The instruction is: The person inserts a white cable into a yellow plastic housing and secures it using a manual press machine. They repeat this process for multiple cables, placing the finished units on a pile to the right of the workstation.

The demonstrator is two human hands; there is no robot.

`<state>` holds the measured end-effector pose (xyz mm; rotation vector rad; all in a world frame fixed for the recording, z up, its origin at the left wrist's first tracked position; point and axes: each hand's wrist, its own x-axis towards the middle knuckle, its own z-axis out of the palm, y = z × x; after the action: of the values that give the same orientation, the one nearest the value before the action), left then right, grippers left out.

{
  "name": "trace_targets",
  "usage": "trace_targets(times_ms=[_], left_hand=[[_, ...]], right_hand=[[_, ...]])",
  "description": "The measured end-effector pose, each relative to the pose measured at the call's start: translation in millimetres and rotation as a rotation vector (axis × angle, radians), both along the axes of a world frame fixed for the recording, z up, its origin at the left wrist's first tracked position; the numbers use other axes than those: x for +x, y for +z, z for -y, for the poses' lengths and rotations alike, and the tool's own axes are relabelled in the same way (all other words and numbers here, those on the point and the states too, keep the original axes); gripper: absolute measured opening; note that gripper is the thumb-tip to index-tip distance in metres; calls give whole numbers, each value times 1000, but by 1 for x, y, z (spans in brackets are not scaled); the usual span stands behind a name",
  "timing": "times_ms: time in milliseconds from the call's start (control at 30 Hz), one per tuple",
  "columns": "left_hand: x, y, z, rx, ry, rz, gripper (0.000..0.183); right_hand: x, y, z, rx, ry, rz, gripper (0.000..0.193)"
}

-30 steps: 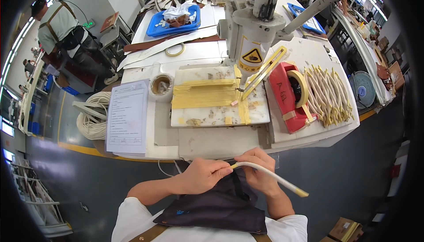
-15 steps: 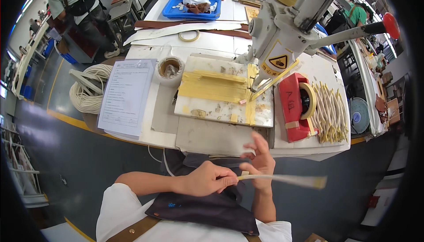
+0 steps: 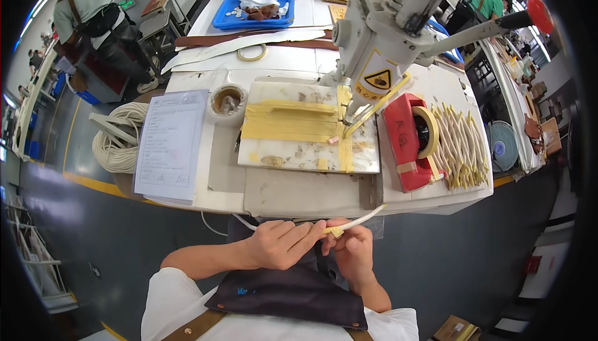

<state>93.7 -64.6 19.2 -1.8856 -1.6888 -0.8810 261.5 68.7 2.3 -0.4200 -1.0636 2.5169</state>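
Just off the table's near edge, both my hands are together at a short white cord (image 3: 364, 218). My left hand (image 3: 280, 244) is closed and pinches the cord's left end between thumb and forefinger. A small piece of yellow masking tape (image 3: 337, 232) sits on that end, one corner sticking out. My right hand (image 3: 355, 257) is curled at the tape, thumb and fingertips closed against it. The cord's free end curves up and right past the right fingers to the table edge. Fingers partly hide the taped end.
A hand press (image 3: 386, 61) stands over a white board (image 3: 280, 161) with yellow tape strips. Right of it are a red tape dispenser (image 3: 398, 148) and several tape-tipped cords (image 3: 461, 148). Leftward lie a printed sheet (image 3: 171, 145), a clear tape roll (image 3: 227, 101) and coiled cord (image 3: 115, 148).
My right hand has come down from a raised, spread pose and closed at the taped end. The cord's free end now curves upward. The view has shifted slightly.
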Motion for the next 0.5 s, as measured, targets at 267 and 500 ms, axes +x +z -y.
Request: trace_targets(times_ms=[267,500], left_hand=[[3,0,-1,-71,-35,248,25],[-10,35,0,-816,-44,1510,24]], right_hand=[[-8,-5,2,89,-87,176,22],[-12,-19,6,260,-96,176,15]])
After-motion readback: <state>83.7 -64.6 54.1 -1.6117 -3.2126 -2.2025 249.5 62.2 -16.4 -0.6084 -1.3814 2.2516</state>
